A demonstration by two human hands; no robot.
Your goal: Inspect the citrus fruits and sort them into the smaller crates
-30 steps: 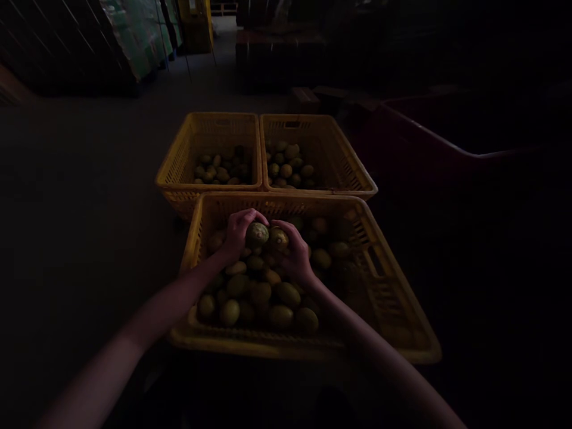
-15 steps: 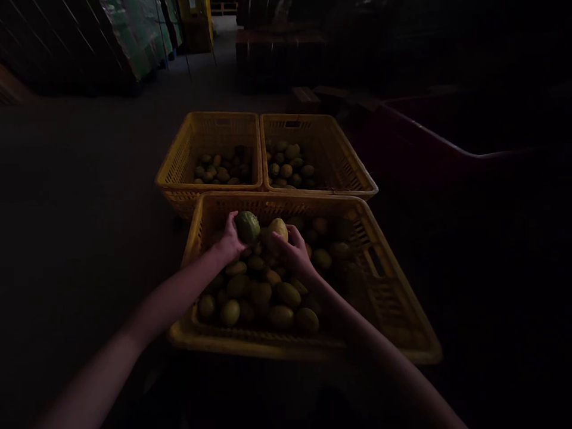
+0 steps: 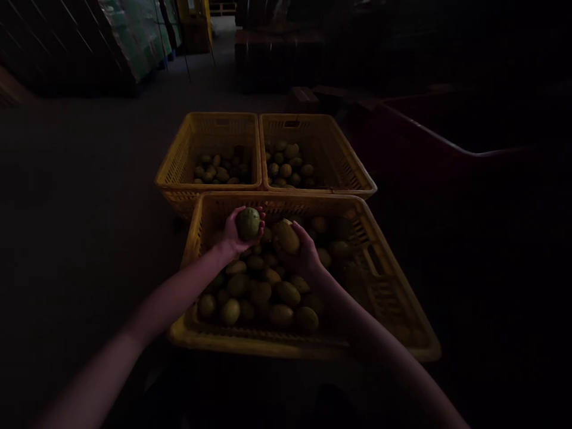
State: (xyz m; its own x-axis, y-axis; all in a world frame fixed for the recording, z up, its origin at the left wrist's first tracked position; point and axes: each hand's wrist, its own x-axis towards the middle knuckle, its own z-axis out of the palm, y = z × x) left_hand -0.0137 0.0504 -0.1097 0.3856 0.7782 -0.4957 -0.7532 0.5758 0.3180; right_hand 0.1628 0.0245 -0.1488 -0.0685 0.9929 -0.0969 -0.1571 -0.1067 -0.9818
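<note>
My left hand [image 3: 230,233] cups a round, dark green, bumpy-skinned fruit [image 3: 248,224], its fingertips curled around the far side. Close by on the right, my right hand [image 3: 308,251] grips a paler, yellow-green oval fruit [image 3: 287,237]; the thumb and fingers are partly hidden in the dim light. Both hands are over the front yellow crate [image 3: 286,350], inside its rim. Below them lie many loose fruits of similar shape, such as a green oval one [image 3: 288,294] and a yellowish one [image 3: 230,311].
Behind stand two more yellow crates, the left one [image 3: 161,170] and the right one [image 3: 357,167], each holding fruit. A dark red bin [image 3: 379,137] is at the right. Cardboard boxes [image 3: 304,98] and a wrapped green stack [image 3: 134,36] are farther back.
The green fruit has turned in my left hand, whose fingers now show around it. My right hand has moved slightly right and down, tilting the yellow-green fruit.
</note>
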